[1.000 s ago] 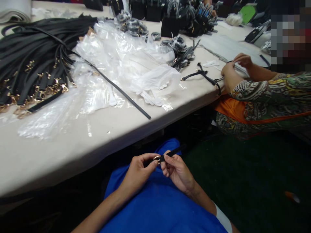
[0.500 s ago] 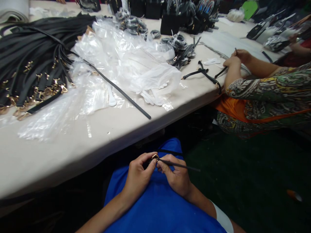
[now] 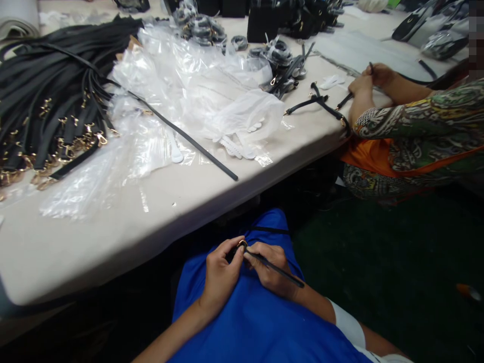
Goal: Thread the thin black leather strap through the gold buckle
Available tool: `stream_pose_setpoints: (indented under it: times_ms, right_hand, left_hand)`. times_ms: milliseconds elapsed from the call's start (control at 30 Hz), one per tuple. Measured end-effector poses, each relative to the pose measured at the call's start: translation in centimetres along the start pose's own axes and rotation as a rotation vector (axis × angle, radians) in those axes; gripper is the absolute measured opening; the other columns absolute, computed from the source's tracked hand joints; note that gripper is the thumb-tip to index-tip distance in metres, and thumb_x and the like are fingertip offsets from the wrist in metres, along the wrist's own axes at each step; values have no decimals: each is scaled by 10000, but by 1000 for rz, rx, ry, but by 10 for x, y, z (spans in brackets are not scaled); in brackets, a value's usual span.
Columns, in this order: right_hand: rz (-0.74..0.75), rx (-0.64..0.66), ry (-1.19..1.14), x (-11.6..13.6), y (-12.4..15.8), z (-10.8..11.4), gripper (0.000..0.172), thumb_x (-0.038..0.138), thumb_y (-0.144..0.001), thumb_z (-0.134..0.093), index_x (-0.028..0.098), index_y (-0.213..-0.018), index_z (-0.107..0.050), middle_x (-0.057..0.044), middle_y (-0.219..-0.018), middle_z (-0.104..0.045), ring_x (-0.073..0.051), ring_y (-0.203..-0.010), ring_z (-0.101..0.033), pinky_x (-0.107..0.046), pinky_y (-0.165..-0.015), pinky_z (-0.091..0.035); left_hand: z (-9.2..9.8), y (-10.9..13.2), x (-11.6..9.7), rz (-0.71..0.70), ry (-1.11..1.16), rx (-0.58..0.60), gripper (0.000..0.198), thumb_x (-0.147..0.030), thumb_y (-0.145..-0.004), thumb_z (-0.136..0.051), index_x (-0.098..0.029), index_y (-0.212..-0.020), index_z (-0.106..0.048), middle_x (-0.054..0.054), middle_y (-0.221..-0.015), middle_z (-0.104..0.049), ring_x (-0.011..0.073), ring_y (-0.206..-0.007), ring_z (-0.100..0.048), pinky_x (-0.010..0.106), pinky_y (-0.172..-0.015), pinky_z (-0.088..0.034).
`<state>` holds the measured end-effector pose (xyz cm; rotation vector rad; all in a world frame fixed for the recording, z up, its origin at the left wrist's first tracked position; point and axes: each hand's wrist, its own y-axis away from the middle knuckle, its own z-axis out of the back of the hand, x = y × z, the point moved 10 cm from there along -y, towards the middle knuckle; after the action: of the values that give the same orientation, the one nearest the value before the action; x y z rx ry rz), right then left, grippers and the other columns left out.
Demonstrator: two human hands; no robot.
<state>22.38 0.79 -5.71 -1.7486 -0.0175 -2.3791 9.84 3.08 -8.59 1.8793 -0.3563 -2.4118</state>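
Over my lap in blue cloth, both my hands pinch a thin black strap (image 3: 280,272) at its gold buckle (image 3: 242,244). My left hand (image 3: 221,275) is closed on the buckle end. My right hand (image 3: 270,269) is closed on the strap just beside it, and the strap's free end sticks out to the right past my right wrist. Both hands are below the front edge of the pale table (image 3: 113,232).
A heap of black straps with gold clasps (image 3: 49,116) lies at the table's left, crumpled clear plastic bags (image 3: 189,96) in the middle, one long black strap (image 3: 189,141) across them. At right, another person's hands (image 3: 368,80) work a strap; black bags stand at the back.
The strap's free end swung from pointing up-right to pointing down-right across my right hand. My hands drew closer together at the buckle. The view shifted slightly.
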Motion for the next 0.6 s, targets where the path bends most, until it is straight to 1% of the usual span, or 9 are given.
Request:
stream_pose_setpoints:
  times_ms: [67, 100, 133, 200, 300, 367, 467, 533, 600]
  right_hand:
    - [-6, 4, -15, -5, 4, -1, 136, 230, -951, -520, 201, -883, -633, -29, -706, -646, -154, -609, -610, -282, -612, -492]
    - [13, 8, -6, -4, 6, -1, 136, 226, -947, -522, 200, -880, -637, -29, -698, -642, -155, -605, -603, -285, -606, -488]
    - [33, 13, 10, -3, 8, -1, 136, 218, -941, -525, 199, -872, -641, -30, -689, -637, -158, -601, -596, -290, -601, -483]
    - [28, 25, 19, -5, 11, -2, 138, 208, -933, -533, 197, -858, -649, -31, -683, -633, -164, -607, -598, -297, -603, -486]
    - [-85, 0, -110, -16, 14, -2, 131, 243, -937, -551, 198, -867, -652, -28, -707, -650, -162, -598, -629, -288, -586, -518]
    - [-147, -22, -201, -21, 15, -2, 136, 276, -938, -560, 197, -870, -646, -23, -713, -659, -156, -579, -642, -276, -561, -535]
    - [-152, 26, -165, -20, 14, -6, 150, 281, -945, -551, 197, -855, -636, -14, -690, -645, -147, -574, -635, -264, -570, -532]
    - [-79, 92, -63, -13, 13, -9, 174, 258, -951, -530, 201, -812, -617, -8, -669, -625, -140, -582, -614, -258, -588, -509]
    - [35, 145, 43, -5, 13, -13, 200, 226, -952, -507, 203, -769, -584, -8, -660, -608, -139, -590, -585, -254, -591, -476]
  left_hand:
    - [-4, 1, 11, 61, 36, 37, 219, -301, -814, -645, -183, -975, -736, 59, -953, -751, 224, -892, -695, 323, -822, -558]
    - [-6, 2, 14, 67, 42, 58, 217, -300, -817, -645, -184, -978, -736, 57, -953, -752, 221, -891, -695, 320, -825, -558]
    - [-7, 2, 13, 49, 34, 77, 211, -292, -824, -642, -188, -982, -736, 54, -957, -750, 216, -896, -694, 316, -830, -554]
    - [-8, 5, 5, -37, -15, 101, 201, -268, -847, -624, -197, -1002, -730, 51, -964, -743, 205, -905, -688, 304, -834, -543]
    - [-8, 9, -8, -156, -104, 100, 212, -238, -878, -592, -192, -1045, -713, 60, -966, -732, 192, -899, -680, 293, -824, -527]
    - [-7, 11, -10, -171, -129, 96, 218, -231, -887, -580, -187, -1059, -706, 64, -971, -730, 188, -897, -678, 290, -819, -523]
    - [-7, 12, -1, -120, -105, 94, 209, -234, -870, -594, -192, -1031, -720, 60, -980, -738, 197, -914, -680, 304, -843, -521]
    - [-7, 13, 13, -26, -45, 94, 198, -249, -837, -626, -191, -992, -736, 59, -988, -746, 213, -932, -684, 323, -868, -523]
    - [-8, 14, 32, 99, 46, 100, 207, -281, -797, -666, -184, -960, -747, 63, -988, -752, 229, -941, -689, 337, -878, -530]
